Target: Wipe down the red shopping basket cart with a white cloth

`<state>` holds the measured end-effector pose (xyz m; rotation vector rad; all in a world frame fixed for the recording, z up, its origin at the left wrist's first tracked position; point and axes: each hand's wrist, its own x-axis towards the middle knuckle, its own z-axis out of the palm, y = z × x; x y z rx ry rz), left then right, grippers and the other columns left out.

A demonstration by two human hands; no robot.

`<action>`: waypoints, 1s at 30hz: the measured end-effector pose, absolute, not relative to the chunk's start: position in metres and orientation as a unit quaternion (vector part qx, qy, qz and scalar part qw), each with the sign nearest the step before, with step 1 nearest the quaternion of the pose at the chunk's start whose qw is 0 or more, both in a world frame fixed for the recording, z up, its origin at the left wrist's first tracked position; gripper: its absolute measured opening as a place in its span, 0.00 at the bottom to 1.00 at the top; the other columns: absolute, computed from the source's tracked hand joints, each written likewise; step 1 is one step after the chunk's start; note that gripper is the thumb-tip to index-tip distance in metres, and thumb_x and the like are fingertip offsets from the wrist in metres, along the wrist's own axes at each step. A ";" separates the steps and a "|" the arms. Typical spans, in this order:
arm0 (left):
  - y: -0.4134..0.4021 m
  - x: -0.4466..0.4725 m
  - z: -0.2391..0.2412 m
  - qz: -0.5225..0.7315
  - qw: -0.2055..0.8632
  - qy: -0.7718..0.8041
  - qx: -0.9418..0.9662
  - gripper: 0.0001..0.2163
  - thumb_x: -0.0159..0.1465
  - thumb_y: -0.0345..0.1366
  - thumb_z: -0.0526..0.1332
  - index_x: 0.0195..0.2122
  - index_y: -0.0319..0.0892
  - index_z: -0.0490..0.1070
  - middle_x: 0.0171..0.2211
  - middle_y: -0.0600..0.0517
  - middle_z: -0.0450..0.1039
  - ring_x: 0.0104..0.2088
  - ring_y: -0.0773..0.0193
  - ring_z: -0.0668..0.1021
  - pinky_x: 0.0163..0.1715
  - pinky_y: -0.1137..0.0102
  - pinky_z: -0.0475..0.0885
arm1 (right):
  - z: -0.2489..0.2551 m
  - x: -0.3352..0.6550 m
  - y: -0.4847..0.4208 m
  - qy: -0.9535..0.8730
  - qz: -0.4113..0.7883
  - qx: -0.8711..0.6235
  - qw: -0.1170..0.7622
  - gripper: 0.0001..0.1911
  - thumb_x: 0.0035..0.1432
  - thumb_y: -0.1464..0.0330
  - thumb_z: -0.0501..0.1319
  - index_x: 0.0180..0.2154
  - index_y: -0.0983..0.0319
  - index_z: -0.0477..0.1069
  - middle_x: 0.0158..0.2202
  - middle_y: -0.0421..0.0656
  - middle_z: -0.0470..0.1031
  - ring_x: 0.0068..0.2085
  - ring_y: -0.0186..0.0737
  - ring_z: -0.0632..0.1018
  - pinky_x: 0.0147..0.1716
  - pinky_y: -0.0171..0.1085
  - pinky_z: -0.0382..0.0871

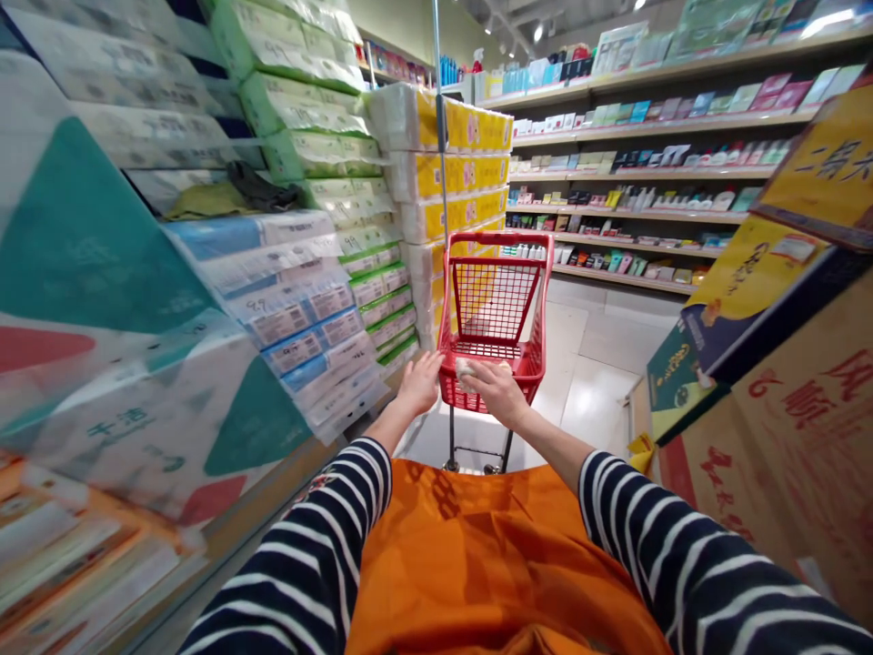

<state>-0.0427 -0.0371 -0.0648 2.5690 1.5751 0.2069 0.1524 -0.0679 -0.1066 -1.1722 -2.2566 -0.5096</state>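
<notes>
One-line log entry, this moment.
left hand: at left edge of red plastic shopping cart; right hand: holding pale crumpled cloth-like item; ahead: stocked pale shelves

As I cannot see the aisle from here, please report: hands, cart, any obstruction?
Right hand holding whitish wad at near rim of red cart. Left hand at near left corner, contact unclear. Stacked packs flanking left, cartons right.

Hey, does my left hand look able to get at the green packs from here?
Probably yes: your left hand is at the near left side of the cart, and the green packs are stacked on that same side, with nothing visible blocking the way. Depth is hard to judge.
</notes>
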 end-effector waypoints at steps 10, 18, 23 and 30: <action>-0.024 -0.045 -0.067 0.034 0.088 0.484 0.870 0.28 0.58 0.25 0.49 0.62 0.46 0.55 0.66 0.53 0.50 0.65 0.61 0.52 0.61 0.51 0.52 | -0.142 0.121 -0.039 -0.913 -0.173 -0.310 0.201 0.18 0.61 0.76 0.52 0.50 0.61 0.71 0.52 0.46 0.72 0.60 0.45 0.64 0.60 0.50 0.56; -0.039 -0.040 -0.067 0.100 0.136 0.485 0.858 0.31 0.54 0.21 0.50 0.61 0.42 0.55 0.65 0.51 0.51 0.65 0.62 0.52 0.64 0.54 0.47 | -0.166 0.127 -0.065 -0.903 -0.090 -0.381 0.176 0.19 0.58 0.79 0.54 0.48 0.59 0.72 0.50 0.46 0.74 0.53 0.41 0.72 0.54 0.43 0.64; -0.061 -0.039 -0.084 0.365 0.440 0.599 0.561 0.28 0.56 0.21 0.49 0.59 0.44 0.56 0.58 0.48 0.64 0.54 0.66 0.70 0.54 0.65 0.66 | -0.142 0.118 -0.083 -0.796 0.073 -0.457 0.391 0.26 0.53 0.81 0.51 0.51 0.59 0.70 0.56 0.46 0.68 0.54 0.41 0.71 0.53 0.42 0.67; -0.099 -0.021 -0.110 0.409 0.772 0.430 0.228 0.07 0.53 0.27 0.60 0.34 0.40 0.69 0.25 0.55 0.72 0.22 0.71 0.74 0.27 0.74 0.71 | -0.120 0.104 -0.097 -0.701 0.190 -0.459 0.511 0.28 0.49 0.80 0.50 0.51 0.58 0.70 0.54 0.43 0.70 0.53 0.40 0.72 0.53 0.42 0.67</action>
